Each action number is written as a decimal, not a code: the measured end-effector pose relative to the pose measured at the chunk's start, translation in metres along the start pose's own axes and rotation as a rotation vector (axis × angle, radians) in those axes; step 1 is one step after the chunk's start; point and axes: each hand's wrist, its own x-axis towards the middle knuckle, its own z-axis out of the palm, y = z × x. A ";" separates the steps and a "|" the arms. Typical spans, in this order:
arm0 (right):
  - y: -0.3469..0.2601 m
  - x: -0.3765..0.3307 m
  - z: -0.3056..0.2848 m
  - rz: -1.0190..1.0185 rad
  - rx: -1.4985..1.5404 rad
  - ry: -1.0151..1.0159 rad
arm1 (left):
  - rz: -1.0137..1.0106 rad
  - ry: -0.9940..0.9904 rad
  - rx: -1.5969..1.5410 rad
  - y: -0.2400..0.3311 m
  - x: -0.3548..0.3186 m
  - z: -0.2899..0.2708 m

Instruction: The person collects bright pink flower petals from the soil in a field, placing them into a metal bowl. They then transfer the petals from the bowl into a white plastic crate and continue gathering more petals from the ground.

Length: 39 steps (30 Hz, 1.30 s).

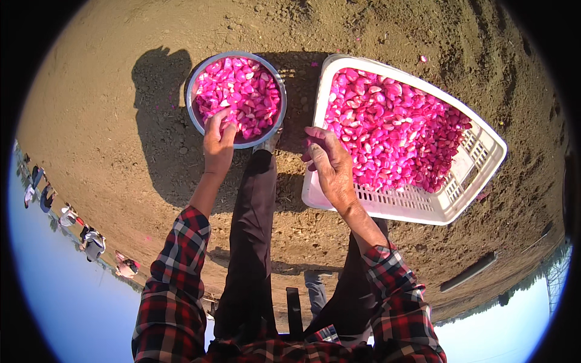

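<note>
A round blue-rimmed metal bowl (pixel 282 103) sits on the soil, filled with bright pink cloves (pixel 242 91) that look like coated garlic. Over its near side my left hand (pixel 219 142) reaches in, fingers bent and apart, tips at the cloves. To the right stands a white slotted plastic basket (pixel 405 213) with a large heap of the same pink garlic cloves (pixel 393 130). At the basket's left edge hovers my right hand (pixel 331 166), its fingers curled in toward the thumb. Pink shows at those fingertips; whether it is a clove or a stain is unclear.
Bare brown soil (pixel 109 109) surrounds both containers, with a few stray pink bits. My dark-trousered legs (pixel 251 242) stand close below the bowl and basket. Several people (pixel 94 243) are far off at the left. A dark bar-like object (pixel 469 272) lies at the lower right.
</note>
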 end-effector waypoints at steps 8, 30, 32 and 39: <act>0.074 0.042 -0.281 -0.229 -0.625 0.696 | 0.350 -0.444 -0.005 0.137 -0.037 0.153; 0.102 0.063 -0.214 -0.146 0.108 0.525 | -0.043 -0.194 -0.344 0.114 -0.020 0.327; 0.094 0.050 -0.206 -0.121 0.237 0.518 | 0.023 -0.138 -0.325 0.121 -0.028 0.321; 0.051 -0.002 -0.171 0.012 0.300 0.466 | -0.390 -0.250 -0.865 0.153 -0.075 0.262</act>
